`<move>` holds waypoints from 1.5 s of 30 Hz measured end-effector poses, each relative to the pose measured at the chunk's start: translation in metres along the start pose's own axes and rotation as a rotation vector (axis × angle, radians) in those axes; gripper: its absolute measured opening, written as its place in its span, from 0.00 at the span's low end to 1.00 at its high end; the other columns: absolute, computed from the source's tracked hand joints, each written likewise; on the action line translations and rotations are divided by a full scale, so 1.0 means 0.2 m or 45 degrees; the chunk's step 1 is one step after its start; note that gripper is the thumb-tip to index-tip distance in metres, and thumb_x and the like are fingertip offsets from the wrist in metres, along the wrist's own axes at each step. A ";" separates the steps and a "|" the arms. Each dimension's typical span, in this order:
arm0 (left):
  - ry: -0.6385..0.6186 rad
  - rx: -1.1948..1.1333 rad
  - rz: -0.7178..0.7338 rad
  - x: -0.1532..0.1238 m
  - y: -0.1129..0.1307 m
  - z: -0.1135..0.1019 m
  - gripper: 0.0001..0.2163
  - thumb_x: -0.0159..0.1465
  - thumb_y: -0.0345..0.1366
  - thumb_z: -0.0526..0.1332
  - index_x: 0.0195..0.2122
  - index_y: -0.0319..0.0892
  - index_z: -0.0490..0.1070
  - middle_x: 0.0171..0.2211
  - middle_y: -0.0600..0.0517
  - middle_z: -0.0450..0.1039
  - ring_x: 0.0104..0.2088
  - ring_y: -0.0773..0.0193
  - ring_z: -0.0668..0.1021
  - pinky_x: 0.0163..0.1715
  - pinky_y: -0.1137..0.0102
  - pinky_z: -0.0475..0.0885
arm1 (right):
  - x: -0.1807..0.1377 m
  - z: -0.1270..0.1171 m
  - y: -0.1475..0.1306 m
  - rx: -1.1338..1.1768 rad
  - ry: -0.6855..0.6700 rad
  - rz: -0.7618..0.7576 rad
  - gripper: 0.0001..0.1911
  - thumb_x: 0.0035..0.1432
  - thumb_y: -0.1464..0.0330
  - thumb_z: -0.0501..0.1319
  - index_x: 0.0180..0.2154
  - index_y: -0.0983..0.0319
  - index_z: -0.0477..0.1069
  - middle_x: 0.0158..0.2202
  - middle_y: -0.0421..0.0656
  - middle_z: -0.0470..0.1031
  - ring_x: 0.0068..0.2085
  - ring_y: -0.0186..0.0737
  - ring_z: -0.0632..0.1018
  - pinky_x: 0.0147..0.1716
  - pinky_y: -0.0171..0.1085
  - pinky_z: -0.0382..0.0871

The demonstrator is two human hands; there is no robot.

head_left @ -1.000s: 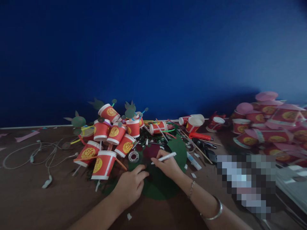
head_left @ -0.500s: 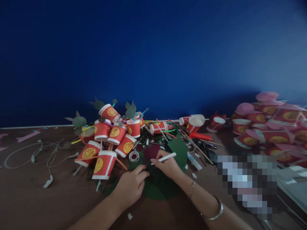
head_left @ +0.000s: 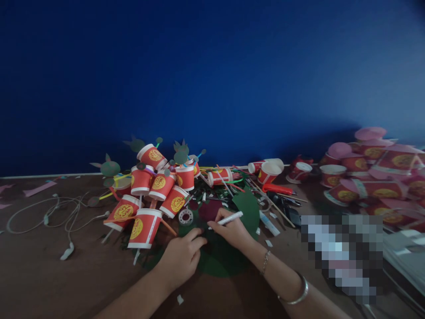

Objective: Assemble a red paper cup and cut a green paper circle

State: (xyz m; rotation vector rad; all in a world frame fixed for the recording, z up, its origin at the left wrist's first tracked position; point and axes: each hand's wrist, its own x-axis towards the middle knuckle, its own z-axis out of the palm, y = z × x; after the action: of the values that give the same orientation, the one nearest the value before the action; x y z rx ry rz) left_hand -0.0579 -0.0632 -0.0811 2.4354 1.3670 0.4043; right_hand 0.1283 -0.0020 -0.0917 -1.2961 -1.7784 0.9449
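Note:
My right hand (head_left: 231, 228) is closed around a white marker (head_left: 231, 218), its tip pointing left and down onto dark green paper (head_left: 222, 262). Just to the left, my left hand (head_left: 182, 256) rests on the same paper with bent fingers, a little apart, and nothing visible in them. Its fingertips lie close to the marker's tip. A dark maroon piece of paper (head_left: 210, 210) sits just beyond both hands. What the tip marks is too dark to make out. A white tape roll (head_left: 185, 216) lies beyond my left hand.
Red paper cups (head_left: 145, 228) with straws and green paper animal heads (head_left: 110, 168) are heaped on the left. More cups with pink paper discs (head_left: 339, 149) are piled at right. White earphones (head_left: 67, 251), an orange-red tool (head_left: 278, 189) and paper scraps lie on the brown table before a blue wall.
My right hand and the marker have shifted very slightly left. My left hand stays in place on the paper.

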 end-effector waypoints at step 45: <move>-0.199 0.388 -0.020 -0.01 0.15 0.04 0.22 0.62 0.29 0.49 0.58 0.41 0.58 0.58 0.41 0.60 0.39 0.57 0.78 0.35 0.64 0.75 | -0.03 -0.11 0.01 0.247 -0.065 0.185 0.14 0.45 0.62 0.59 0.17 0.59 0.56 0.12 0.33 0.58 0.16 0.29 0.60 0.17 0.29 0.50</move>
State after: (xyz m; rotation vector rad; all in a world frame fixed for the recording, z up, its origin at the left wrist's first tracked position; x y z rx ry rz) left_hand -0.0320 -0.0813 -0.0766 2.6269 1.4696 -0.0018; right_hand 0.1503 -0.0036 -0.0838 -1.2993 -1.6023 1.2092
